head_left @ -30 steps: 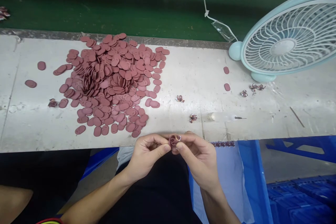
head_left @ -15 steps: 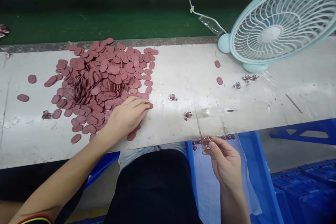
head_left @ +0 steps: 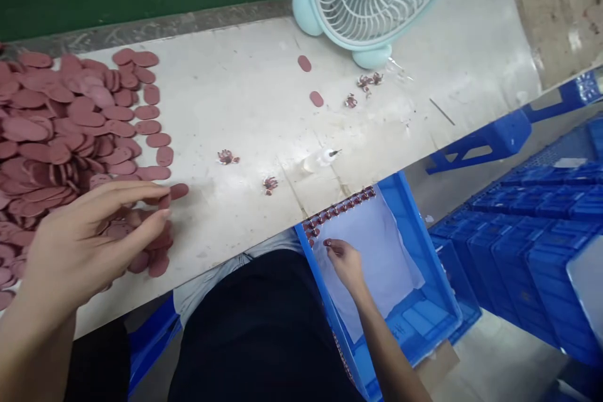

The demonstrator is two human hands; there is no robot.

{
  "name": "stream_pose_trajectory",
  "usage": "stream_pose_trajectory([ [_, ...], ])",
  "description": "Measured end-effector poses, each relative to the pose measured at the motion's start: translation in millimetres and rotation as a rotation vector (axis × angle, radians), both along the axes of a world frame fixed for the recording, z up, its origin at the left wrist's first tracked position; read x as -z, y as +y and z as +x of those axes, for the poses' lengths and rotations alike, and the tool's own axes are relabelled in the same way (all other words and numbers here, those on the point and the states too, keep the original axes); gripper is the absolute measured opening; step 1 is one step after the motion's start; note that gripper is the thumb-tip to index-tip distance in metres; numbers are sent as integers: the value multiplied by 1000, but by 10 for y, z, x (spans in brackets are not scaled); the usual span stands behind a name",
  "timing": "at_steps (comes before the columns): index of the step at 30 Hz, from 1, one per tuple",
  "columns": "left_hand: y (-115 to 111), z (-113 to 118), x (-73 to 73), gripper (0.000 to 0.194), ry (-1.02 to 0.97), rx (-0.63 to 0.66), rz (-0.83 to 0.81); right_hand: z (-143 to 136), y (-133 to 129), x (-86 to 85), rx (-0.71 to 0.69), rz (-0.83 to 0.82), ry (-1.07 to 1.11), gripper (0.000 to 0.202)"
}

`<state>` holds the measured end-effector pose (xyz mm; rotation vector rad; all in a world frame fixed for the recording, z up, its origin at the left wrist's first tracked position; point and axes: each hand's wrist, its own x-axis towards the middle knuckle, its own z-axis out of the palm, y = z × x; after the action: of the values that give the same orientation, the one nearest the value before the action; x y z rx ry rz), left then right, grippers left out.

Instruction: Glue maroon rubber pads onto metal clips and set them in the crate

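Observation:
My left hand (head_left: 89, 239) is at the right edge of a heap of flat dusky-red oval pieces (head_left: 51, 132) on the white worktop. Its thumb and fingertips are closed on one red oval piece (head_left: 164, 201); another single oval (head_left: 179, 191) lies just beyond the fingertips. Over a blue bin (head_left: 402, 213) below the table edge, my right hand (head_left: 346, 262) pinches a small dark-red piece (head_left: 328, 243) with a shiny bit on it. Similar red and shiny pieces (head_left: 339, 208) form a row along the top of the white sheet (head_left: 377, 251) inside the bin.
A light-blue fan (head_left: 372, 56) stands at the back. A small bottle with a dark needle tip (head_left: 320, 160) lies near the front edge, beside small reddish shiny clusters (head_left: 270, 185). Two loose ovals (head_left: 304, 63) lie near the fan. Blue crates (head_left: 522, 251) are stacked at right.
The view has swung right, showing more of the bin and crates. My right hand has gone down from the table edge into the bin. My left hand has lifted and its fingertips now pinch an oval.

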<state>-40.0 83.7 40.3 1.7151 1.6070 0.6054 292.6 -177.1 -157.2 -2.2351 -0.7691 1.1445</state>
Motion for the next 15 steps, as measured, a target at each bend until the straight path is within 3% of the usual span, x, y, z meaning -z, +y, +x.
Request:
stream_pose_trajectory([
  [6,-72,40,18,30,-109,69,-17,-141,-74,306,-133,-87,-46,25],
  [15,-128,56,44,36,-171,33,-73,-127,-12,428,-212,-150,-102,28],
])
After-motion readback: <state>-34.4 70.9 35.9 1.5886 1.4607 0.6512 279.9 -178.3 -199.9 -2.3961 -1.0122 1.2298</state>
